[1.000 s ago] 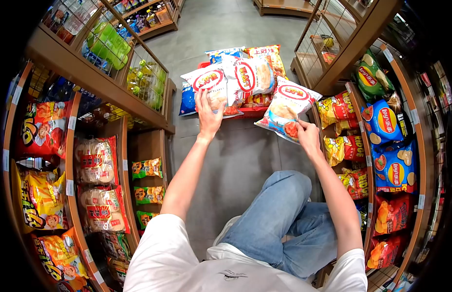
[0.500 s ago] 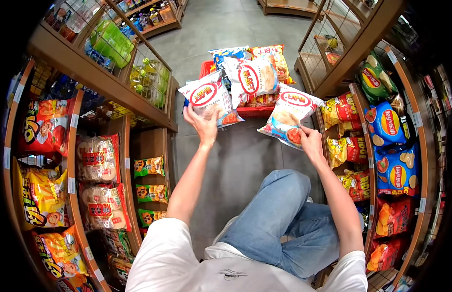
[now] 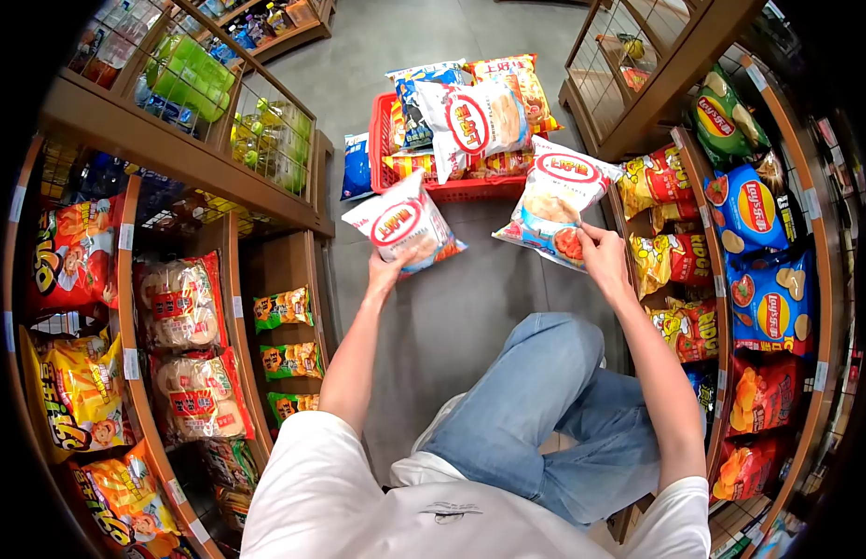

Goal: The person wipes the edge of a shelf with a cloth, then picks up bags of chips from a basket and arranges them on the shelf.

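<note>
My left hand [image 3: 387, 270] is closed on the lower edge of a white snack bag [image 3: 402, 224] with a red oval logo, tilted above the floor. A matching snack bag [image 3: 556, 200] hangs from my right hand [image 3: 601, 253], whose fingers pinch its lower right corner. Beyond both bags a red basket [image 3: 449, 192] sits on the floor. On top of its contents lies another white snack bag [image 3: 474, 126] of the same kind. A blue bag [image 3: 416, 104] and a yellow-red bag [image 3: 520, 84] stick out behind it.
A blue packet [image 3: 357, 168] stands on the floor left of the basket. Left shelves hold rice crackers [image 3: 179, 306] and bagged snacks [image 3: 77, 391]. Chip bags [image 3: 767, 312] fill the right shelves. Wooden racks [image 3: 172, 149] flank the grey tiled floor [image 3: 452, 307].
My left hand has moved down and slightly left with its bag, away from the basket, exposing the basket's left side and the blue packet. My right hand keeps its bag in nearly the same place.
</note>
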The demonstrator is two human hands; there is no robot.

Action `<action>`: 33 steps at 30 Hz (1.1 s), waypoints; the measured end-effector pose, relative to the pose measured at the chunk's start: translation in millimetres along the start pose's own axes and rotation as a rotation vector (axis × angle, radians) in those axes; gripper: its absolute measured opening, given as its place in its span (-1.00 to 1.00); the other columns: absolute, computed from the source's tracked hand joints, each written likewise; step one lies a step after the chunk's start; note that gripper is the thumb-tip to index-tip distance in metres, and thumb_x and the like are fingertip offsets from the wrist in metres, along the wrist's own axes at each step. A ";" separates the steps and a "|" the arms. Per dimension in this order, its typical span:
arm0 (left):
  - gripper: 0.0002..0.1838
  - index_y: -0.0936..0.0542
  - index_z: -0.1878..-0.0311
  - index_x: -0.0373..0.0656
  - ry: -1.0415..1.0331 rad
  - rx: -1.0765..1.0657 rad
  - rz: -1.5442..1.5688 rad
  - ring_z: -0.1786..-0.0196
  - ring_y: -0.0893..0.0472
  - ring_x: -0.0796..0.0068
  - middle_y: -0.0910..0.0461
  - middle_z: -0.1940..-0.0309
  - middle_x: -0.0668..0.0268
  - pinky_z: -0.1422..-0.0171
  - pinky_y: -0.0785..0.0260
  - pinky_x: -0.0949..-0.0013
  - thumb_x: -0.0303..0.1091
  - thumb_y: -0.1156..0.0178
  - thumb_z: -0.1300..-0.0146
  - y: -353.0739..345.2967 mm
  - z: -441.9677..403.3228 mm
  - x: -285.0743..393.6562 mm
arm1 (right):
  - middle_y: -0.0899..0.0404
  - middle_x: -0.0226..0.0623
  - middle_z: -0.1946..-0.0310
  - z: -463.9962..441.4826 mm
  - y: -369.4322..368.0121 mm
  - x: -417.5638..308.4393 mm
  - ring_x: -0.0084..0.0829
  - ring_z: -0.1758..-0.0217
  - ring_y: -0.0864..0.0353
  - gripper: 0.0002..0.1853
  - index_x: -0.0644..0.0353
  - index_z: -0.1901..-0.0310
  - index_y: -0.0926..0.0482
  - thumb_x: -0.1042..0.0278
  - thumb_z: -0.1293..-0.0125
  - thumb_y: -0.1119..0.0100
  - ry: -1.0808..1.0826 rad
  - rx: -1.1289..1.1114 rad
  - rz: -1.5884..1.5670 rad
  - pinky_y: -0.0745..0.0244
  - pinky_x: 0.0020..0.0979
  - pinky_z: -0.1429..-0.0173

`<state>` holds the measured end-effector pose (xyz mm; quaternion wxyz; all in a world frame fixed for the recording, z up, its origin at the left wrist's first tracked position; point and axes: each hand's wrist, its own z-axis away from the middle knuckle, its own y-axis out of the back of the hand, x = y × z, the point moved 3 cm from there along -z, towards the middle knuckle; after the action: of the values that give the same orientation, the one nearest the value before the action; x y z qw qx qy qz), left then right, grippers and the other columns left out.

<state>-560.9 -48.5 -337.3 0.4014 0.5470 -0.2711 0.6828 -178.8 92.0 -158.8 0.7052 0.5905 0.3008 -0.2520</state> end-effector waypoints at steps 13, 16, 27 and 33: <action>-0.10 -0.28 -0.37 -0.35 0.016 -0.001 -0.086 -0.24 -0.53 0.22 -0.52 -0.22 0.01 -0.32 -0.40 0.22 -0.24 -0.56 -0.03 -18.7 -33.4 -73.0 | -0.66 0.23 0.18 13.6 17.1 22.7 -0.06 0.08 -0.75 -0.63 0.37 -0.05 -0.64 0.26 -0.36 -0.17 -0.074 0.050 0.017 -0.57 -0.25 -0.05; 0.02 -0.16 -0.44 -0.34 -0.031 0.079 -0.089 -0.36 -0.41 0.15 -0.34 -0.35 -0.09 -0.44 -0.27 0.19 -0.17 -0.55 -0.03 -18.6 -21.7 -67.1 | -0.66 0.23 0.18 20.1 20.0 24.6 -0.06 0.07 -0.75 -0.64 0.38 -0.05 -0.63 0.28 -0.36 -0.17 -0.136 0.043 -0.012 -0.57 -0.24 -0.05; -0.15 -0.19 -0.46 -0.28 0.110 -0.684 0.222 -0.37 -0.42 0.24 -0.32 -0.37 0.05 -0.35 -0.34 0.09 0.16 -0.20 -0.37 -187.0 84.4 136.6 | -0.69 0.11 0.08 102.9 106.1 -24.8 -0.14 0.03 -0.74 -0.71 0.35 -0.05 -0.65 0.40 -0.37 -0.16 -0.021 0.056 -0.011 -0.57 -0.34 -0.05; -0.07 -0.15 -0.44 -0.31 -0.086 -1.051 0.359 -0.31 -0.45 0.33 -0.40 -0.30 0.13 -0.42 -0.29 0.25 -0.05 -0.44 -0.19 -283.9 130.2 219.0 | -0.69 0.07 0.06 158.8 162.1 -37.1 -0.05 0.01 -0.71 -0.74 0.35 0.01 -0.67 0.46 -0.31 -0.19 0.097 0.191 0.018 -0.59 -0.28 -0.01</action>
<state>-269.6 52.0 -112.5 0.4861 0.2457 -0.6803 0.4905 -69.2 -35.9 -2.2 0.6328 0.6691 0.3037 -0.2442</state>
